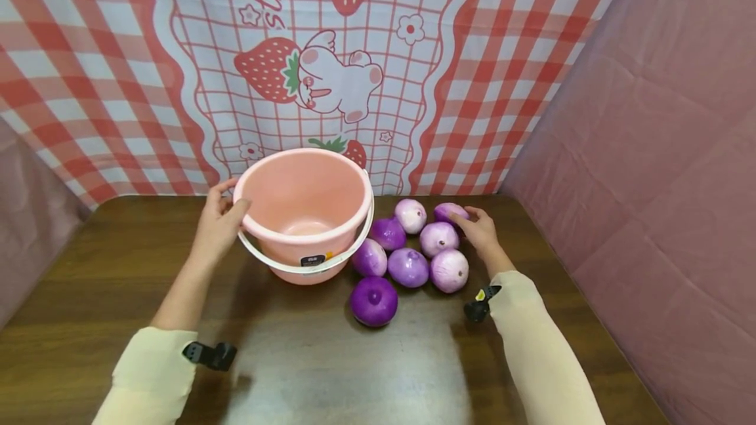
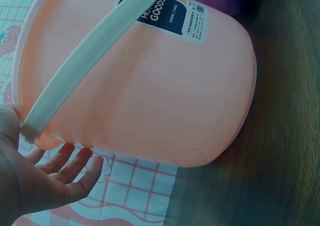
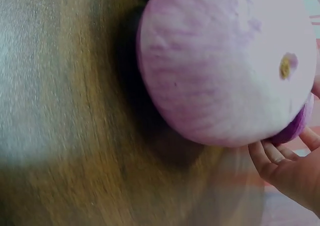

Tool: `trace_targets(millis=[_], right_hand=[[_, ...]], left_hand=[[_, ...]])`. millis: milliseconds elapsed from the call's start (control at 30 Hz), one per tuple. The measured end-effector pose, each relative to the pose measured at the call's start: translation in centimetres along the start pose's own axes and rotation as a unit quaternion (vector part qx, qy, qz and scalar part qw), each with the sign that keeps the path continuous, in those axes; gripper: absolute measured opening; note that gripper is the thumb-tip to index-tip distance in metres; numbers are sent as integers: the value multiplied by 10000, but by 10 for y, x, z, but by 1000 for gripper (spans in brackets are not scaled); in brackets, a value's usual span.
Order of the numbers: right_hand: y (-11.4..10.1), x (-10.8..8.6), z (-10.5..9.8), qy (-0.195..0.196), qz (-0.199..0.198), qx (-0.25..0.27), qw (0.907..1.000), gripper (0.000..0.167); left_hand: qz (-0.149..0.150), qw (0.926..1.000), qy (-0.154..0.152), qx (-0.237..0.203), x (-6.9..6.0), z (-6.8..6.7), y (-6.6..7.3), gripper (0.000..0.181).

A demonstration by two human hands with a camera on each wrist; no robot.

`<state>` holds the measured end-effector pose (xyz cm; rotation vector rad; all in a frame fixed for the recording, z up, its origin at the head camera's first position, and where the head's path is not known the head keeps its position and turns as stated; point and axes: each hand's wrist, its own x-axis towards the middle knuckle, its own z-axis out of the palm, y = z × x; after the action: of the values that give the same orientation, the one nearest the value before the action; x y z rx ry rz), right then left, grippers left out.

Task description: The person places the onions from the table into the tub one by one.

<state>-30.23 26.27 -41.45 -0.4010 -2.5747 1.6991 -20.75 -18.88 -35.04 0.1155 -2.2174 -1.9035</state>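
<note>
My left hand (image 1: 221, 222) grips the rim of a pink bucket (image 1: 313, 251) at its left side, thumb over the edge. In the left wrist view, the fingers (image 2: 75, 166) lie against the outside of the bucket (image 2: 165, 101), below the end of its white handle (image 2: 85, 53). At the far right of a group of purple onions, my right hand (image 1: 481, 231) holds a purple onion (image 1: 451, 211) between thumb and fingers. A paler onion (image 3: 220, 71) largely hides that held onion (image 3: 295, 126) in the right wrist view.
Several onions lie close together right of the bucket, among them a pale one (image 1: 410, 216) at the back and a dark purple one (image 1: 374, 302) in front. All stand on a brown wooden table (image 1: 307, 366). A strawberry-print cloth (image 1: 502, 51) hangs behind the table's back edge.
</note>
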Motion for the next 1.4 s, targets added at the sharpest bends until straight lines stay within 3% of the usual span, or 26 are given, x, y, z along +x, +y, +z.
trace_targets(millis=[233,533,933,1233,1400], right_hand=[[-5,-3,-8,46,-108,197,9997,66],[-14,-5,-17,339,-236,72,9991,64],[-23,-13,-26,388,-526,150,9977,64],[-35,-18,-28,304,-771,120,9965,63],[-45,-24,-28,231,-895,37,9957,64]], left_hand=[[5,10000,-9,35,1,0,0,53],[5,10000,14,84,0,0,0,52],[31,9999,-31,101,-2,0,3,54],[294,9992,-54,-270,3,-2,-7,53],[152,9999,-61,43,-1,-1,1,54]])
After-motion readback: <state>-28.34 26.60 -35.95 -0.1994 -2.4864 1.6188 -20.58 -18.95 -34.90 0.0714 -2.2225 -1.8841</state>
